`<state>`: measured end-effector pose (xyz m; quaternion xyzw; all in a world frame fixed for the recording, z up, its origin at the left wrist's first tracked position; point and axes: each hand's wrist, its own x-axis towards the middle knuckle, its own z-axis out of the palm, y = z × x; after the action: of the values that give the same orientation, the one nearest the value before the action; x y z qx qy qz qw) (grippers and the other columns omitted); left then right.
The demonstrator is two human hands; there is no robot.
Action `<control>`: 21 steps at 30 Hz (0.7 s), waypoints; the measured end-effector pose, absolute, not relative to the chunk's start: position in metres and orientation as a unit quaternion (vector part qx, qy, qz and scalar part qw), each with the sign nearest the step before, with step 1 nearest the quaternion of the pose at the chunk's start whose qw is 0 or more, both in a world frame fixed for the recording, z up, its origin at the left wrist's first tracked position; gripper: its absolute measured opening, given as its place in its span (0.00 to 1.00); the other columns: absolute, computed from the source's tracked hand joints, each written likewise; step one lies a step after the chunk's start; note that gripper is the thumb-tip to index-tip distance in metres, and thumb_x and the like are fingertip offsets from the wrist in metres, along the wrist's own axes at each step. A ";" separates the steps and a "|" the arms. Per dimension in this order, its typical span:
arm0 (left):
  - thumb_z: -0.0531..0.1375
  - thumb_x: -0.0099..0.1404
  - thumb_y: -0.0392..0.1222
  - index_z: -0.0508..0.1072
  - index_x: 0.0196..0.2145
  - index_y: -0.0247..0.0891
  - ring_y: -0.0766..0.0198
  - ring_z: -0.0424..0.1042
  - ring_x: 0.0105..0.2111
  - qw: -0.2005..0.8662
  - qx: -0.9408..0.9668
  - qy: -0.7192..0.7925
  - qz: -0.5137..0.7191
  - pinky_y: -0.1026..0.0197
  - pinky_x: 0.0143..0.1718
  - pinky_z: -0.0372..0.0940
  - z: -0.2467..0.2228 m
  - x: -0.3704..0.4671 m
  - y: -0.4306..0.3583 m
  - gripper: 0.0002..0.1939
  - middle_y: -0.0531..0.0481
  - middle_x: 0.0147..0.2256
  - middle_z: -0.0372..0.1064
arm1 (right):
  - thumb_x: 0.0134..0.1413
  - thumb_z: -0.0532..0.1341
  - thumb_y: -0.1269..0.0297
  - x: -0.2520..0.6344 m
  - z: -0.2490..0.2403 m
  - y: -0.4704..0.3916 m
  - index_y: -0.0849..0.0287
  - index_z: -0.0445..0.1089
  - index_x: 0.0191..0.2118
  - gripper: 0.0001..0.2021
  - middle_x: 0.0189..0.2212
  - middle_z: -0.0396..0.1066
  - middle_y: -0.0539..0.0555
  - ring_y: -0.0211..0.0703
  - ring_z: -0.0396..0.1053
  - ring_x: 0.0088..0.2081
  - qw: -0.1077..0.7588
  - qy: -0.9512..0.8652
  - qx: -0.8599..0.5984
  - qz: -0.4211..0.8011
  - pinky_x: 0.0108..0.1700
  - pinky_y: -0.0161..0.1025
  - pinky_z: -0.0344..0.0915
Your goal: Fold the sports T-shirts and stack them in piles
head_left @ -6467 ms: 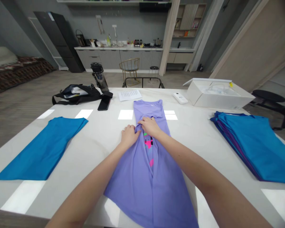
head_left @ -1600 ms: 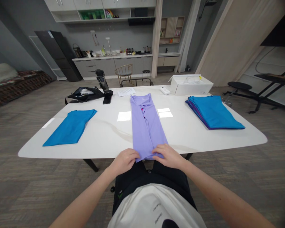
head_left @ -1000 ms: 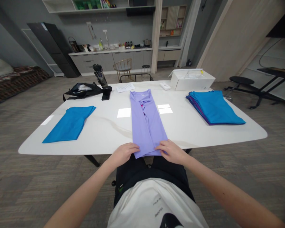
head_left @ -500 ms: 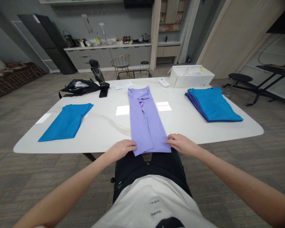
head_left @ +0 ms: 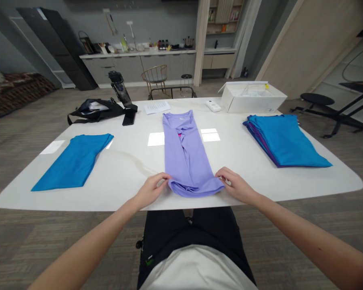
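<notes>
Two bare hands fill the near part of my feed, both closed on the lilac shirt (head_left: 187, 157), which lies lengthwise down the middle of the white table (head_left: 127, 181) with its neckline at the far end. I see the left hand (head_left: 151, 188) pinching the near left corner between thumb and fingers and the right hand (head_left: 236, 186) pinching the near right corner; the near end curls up between them, close to the table's near edge. On the left I have a folded blue garment (head_left: 74, 161), well apart from the shirt. Over on the right sits a stack of folded garments (head_left: 288, 141), blue on top with purple edges showing below. Just beyond the neckline, slightly left, a printed sheet (head_left: 157, 107) lies flat, and farther left I make out a dark phone (head_left: 128, 117), a black bag (head_left: 98, 108) and a dark bottle (head_left: 120, 89), bunched near the far edge. Far right, the white box (head_left: 251, 102) raises its walls behind the stack, with a small white device (head_left: 213, 106) beside it. Past the far edge I pick out a gold-framed chair (head_left: 155, 75).
</notes>
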<state>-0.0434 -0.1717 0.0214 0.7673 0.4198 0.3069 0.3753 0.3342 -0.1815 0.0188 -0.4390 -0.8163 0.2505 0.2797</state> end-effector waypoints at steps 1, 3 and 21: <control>0.56 0.74 0.46 0.76 0.45 0.39 0.58 0.76 0.46 0.399 0.742 0.425 0.331 0.56 0.52 0.69 0.025 -0.040 -0.161 0.11 0.46 0.44 0.78 | 0.66 0.54 0.67 0.330 0.022 -0.170 0.55 0.72 0.46 0.10 0.40 0.72 0.57 0.46 0.70 0.39 0.303 -0.803 -0.444 0.258 0.42 0.42 0.67; 0.59 0.71 0.48 0.76 0.44 0.39 0.59 0.75 0.45 0.451 0.676 0.430 0.393 0.57 0.51 0.68 0.028 -0.032 -0.135 0.12 0.46 0.43 0.78 | 0.64 0.56 0.66 0.318 0.026 -0.140 0.55 0.72 0.43 0.08 0.38 0.72 0.55 0.45 0.68 0.36 0.347 -0.771 -0.460 0.270 0.39 0.41 0.66; 0.77 0.41 0.44 0.77 0.29 0.34 0.56 0.76 0.31 0.580 0.415 0.612 0.342 0.55 0.35 0.68 0.002 -0.016 0.037 0.19 0.44 0.30 0.78 | 0.48 0.71 0.46 0.283 -0.005 0.055 0.57 0.74 0.27 0.18 0.25 0.74 0.52 0.46 0.72 0.31 0.201 -0.655 -0.663 0.301 0.33 0.38 0.61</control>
<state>-0.0157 0.0366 0.0024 0.4149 0.6118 0.3423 0.5800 0.2827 0.0547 -0.0055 -0.6632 -0.6553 0.3006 0.2010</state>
